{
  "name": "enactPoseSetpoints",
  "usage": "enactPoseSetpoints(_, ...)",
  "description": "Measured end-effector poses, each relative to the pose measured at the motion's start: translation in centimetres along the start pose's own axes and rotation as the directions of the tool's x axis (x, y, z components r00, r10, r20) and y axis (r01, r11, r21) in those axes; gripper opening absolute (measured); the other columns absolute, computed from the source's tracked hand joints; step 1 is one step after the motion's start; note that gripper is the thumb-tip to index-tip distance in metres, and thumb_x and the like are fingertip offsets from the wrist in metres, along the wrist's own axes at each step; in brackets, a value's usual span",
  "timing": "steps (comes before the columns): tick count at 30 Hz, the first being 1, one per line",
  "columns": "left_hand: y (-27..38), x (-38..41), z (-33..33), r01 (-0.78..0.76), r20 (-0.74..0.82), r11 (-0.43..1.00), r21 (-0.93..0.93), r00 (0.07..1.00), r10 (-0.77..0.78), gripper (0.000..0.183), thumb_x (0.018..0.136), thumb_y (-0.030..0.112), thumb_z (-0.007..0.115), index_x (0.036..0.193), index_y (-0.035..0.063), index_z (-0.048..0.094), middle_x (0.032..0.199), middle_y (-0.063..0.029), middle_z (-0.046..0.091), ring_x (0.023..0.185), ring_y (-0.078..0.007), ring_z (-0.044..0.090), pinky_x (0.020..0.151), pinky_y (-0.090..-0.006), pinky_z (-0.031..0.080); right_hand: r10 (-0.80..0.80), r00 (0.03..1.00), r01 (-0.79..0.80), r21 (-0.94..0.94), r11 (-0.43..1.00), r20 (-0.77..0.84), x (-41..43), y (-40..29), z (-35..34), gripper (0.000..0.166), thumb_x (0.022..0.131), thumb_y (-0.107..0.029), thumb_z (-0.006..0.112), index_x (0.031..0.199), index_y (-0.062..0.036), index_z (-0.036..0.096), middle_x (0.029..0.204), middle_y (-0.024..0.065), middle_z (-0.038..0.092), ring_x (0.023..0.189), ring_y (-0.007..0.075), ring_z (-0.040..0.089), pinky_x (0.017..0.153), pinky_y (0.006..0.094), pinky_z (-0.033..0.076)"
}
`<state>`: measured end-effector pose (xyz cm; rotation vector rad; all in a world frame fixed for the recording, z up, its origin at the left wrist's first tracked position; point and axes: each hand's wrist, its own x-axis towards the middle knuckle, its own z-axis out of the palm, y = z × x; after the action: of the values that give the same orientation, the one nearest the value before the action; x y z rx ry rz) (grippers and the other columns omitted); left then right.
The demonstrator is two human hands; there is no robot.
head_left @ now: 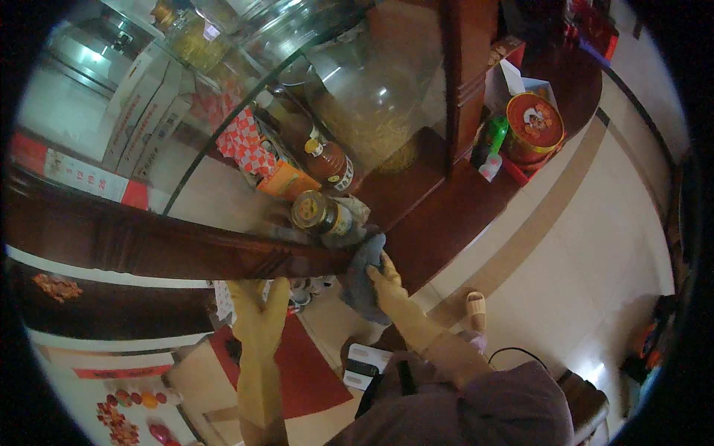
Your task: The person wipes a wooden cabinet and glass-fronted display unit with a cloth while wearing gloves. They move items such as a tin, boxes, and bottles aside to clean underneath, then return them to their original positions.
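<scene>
A yellow rubber glove covers my right hand (385,284), which grips a grey-blue cloth (361,279). The cloth lies against the end of a dark wooden cabinet post (329,261), where it meets the wooden counter (435,240). My left hand (257,298), gloved too, is at the near edge of that post. The post hides its fingertips, so I cannot tell whether they grip it. Just beyond the cloth is a lidded glass jar (321,213) with a dark filling. Behind the jar are an orange box (289,181) and a brown bottle with a yellow cap (332,164).
A large glass jar (379,106) stands inside the cabinet, behind a glass pane's edge (223,125). On the counter's right are a round red tin (534,120) and a green bottle (496,132). A white scale-like object (365,365) and a red mat (312,368) lie below.
</scene>
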<state>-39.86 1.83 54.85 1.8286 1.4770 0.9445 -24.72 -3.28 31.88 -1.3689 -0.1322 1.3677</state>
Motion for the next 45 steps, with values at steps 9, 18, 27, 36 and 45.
enactPoseSetpoints(9,-3.2,0.3,-0.6,-0.055,0.005,0.998,-0.024,0.998,0.056,0.069,0.092,0.006,0.071,0.153,0.0115,0.038,0.123,-0.0073,0.06,0.106,-0.0178,0.059,0.095,-0.0321,0.048,-0.058,0.996,0.075,0.314,0.947,-0.065,0.5,3.2,6.2,0.062,0.098,-0.008,0.063,0.152,-0.0103,0.033,0.135,0.012,0.054,0.12,0.0227,0.053,0.101,0.036,0.045)
enactPoseSetpoints(18,0.2,0.3,-0.2,-0.042,0.124,0.974,-0.224,0.99,0.072,0.072,0.093,-0.002,0.065,0.155,0.007,0.028,0.141,-0.0113,0.051,0.127,-0.0227,0.052,0.108,-0.0369,0.042,-0.186,0.982,0.168,0.348,0.922,0.018,-5.1,0.7,10.1,0.052,0.095,-0.011,0.066,0.143,-0.012,0.045,0.119,0.005,0.062,0.099,0.0152,0.057,0.086,0.0319,0.049)
enactPoseSetpoints(27,0.2,0.5,-0.3,0.029,0.141,0.983,-0.181,0.99,-0.003,0.073,0.091,0.003,0.067,0.153,0.0018,0.029,0.14,-0.0145,0.052,0.125,-0.0229,0.055,0.106,-0.0371,0.044,-0.065,0.988,0.099,0.246,0.964,-0.142,-1.7,-0.7,6.8,0.045,0.091,-0.011,0.071,0.134,-0.0082,0.059,0.108,0.0024,0.067,0.09,0.0134,0.058,0.079,0.0309,0.05)
enactPoseSetpoints(36,1.4,0.0,0.0,0.06,0.043,0.982,0.176,0.997,-0.069,0.078,0.088,0.01,0.077,0.152,0.0052,0.034,0.122,-0.0063,0.058,0.104,-0.016,0.057,0.091,-0.0304,0.05,-0.721,0.64,0.623,-0.368,0.69,-0.266,0.0,4.8,8.3,0.053,0.095,-0.016,0.07,0.142,-0.001,0.049,0.131,0.0098,0.058,0.115,0.02,0.056,0.101,0.0327,0.045)
enactPoseSetpoints(45,-0.6,-0.3,0.0,0.117,-0.057,0.987,0.108,0.992,-0.111,0.077,0.084,0.02,0.081,0.144,-0.0003,0.037,0.12,-0.0126,0.059,0.105,-0.0222,0.059,0.093,-0.0352,0.049,-0.732,0.662,0.714,-0.162,0.681,-0.158,-3.1,6.4,11.0,0.041,0.096,-0.01,0.066,0.135,-0.0051,0.054,0.129,0.0148,0.054,0.108,0.0264,0.056,0.091,0.0399,0.048)
